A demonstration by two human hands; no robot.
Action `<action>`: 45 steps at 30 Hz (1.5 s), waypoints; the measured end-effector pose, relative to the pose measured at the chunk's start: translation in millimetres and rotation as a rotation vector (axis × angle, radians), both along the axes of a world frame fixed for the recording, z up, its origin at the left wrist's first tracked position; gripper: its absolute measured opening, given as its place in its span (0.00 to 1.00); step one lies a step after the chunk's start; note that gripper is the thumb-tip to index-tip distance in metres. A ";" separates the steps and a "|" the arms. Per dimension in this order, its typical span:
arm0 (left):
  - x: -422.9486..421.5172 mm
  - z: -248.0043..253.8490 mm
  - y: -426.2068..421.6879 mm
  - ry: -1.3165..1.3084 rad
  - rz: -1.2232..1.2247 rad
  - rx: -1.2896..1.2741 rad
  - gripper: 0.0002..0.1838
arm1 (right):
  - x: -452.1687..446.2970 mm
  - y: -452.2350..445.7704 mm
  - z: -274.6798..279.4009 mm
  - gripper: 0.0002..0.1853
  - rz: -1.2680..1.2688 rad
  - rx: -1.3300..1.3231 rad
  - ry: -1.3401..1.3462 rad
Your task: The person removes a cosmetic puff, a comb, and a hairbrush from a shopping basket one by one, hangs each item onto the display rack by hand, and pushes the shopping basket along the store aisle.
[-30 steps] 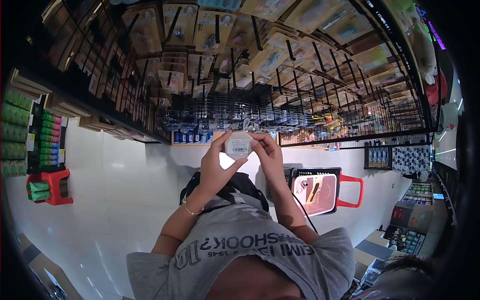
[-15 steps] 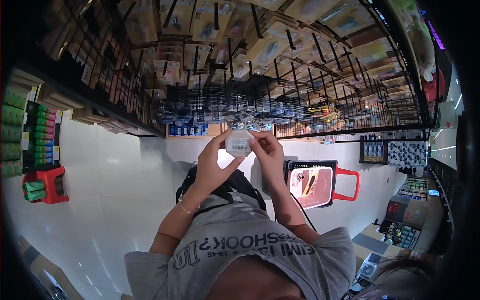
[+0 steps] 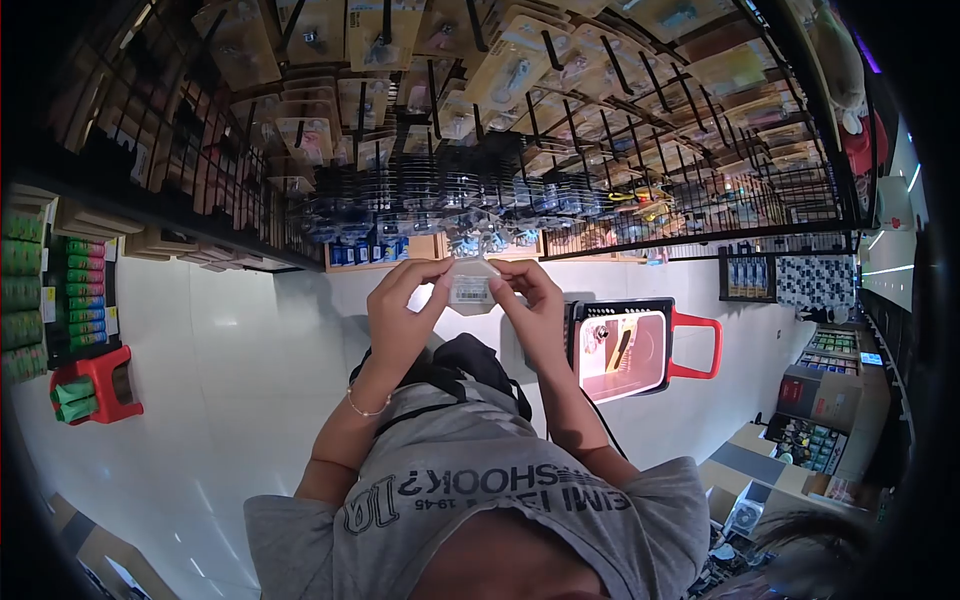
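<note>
Between both hands, in front of my body, is a small pale package (image 3: 471, 287) with angled corners and a printed barcode label facing me. My left hand (image 3: 405, 310) pinches its left edge with thumb and fingers. On the right edge, my right hand (image 3: 533, 305) grips it the same way, thumb on the label side. Just beyond the package hang clear blister packs (image 3: 470, 240) at the low end of the rack. What is inside the package I cannot make out.
A black wire rack (image 3: 700, 225) full of carded goods (image 3: 520, 75) on hooks fills the space ahead. To my right stands a black basket (image 3: 575, 350) with a red handle (image 3: 712, 345), a pink-brown item (image 3: 630, 350) in it. A red stool (image 3: 120, 385) is at left, near shelved cans (image 3: 87, 295).
The package has tilted, so its label side looks flatter. My left thumb has moved from its lower edge up to the left side, and my view has shifted slightly.
</note>
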State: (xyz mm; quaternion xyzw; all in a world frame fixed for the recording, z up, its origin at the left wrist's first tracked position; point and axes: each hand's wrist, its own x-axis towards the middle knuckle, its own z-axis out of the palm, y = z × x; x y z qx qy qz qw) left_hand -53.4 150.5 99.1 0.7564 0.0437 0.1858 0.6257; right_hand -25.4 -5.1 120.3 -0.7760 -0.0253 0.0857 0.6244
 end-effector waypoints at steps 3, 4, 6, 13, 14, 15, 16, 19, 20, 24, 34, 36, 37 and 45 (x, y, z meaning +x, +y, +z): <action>1.6 2.3 -7.2 0.018 -0.041 -0.035 0.08 | -2.6 -9.9 2.3 0.11 -0.017 0.021 0.048; 2.1 2.8 -9.8 0.024 -0.046 -0.041 0.08 | -3.1 -13.6 2.4 0.11 -0.032 0.023 0.047; 3.3 3.3 -14.6 0.031 -0.072 -0.044 0.08 | -5.5 -21.6 1.5 0.12 -0.026 0.017 0.046; 3.1 6.5 -39.3 0.066 -0.187 -0.007 0.10 | -21.2 -52.4 0.8 0.13 -0.105 0.061 0.060; 2.1 6.9 -42.9 0.056 -0.193 0.007 0.10 | -23.6 -56.3 -1.2 0.13 -0.112 0.078 0.054; 0.8 7.5 -46.5 0.057 -0.201 0.011 0.10 | -26.1 -60.0 -2.9 0.13 -0.119 0.094 0.047; -0.7 8.3 -50.2 0.056 -0.202 0.015 0.10 | -28.5 -63.7 -3.9 0.13 -0.126 0.098 0.046; -5.0 9.7 -61.8 0.051 -0.208 0.012 0.10 | -34.1 -74.2 -4.4 0.13 -0.134 0.121 0.041; -6.7 9.8 -66.0 0.052 -0.209 0.001 0.10 | -35.9 -77.6 -3.7 0.13 -0.134 0.122 0.049; -15.1 11.0 -83.3 0.066 -0.191 -0.006 0.10 | -43.3 -93.4 -2.8 0.12 -0.114 0.136 0.041; -35.7 18.0 -156.0 0.066 -0.222 -0.007 0.09 | -61.5 -163.0 -6.5 0.12 -0.165 0.185 0.056; -37.8 16.5 -172.8 0.062 -0.234 -0.001 0.09 | -65.3 -178.0 -6.2 0.12 -0.173 0.217 0.028; -39.2 15.2 -180.7 0.077 -0.229 -0.017 0.09 | -67.1 -185.4 -6.8 0.12 -0.183 0.224 0.029; -51.3 4.6 -227.1 0.344 -0.294 -0.299 0.07 | -76.4 -235.5 -16.9 0.11 -0.162 0.334 0.086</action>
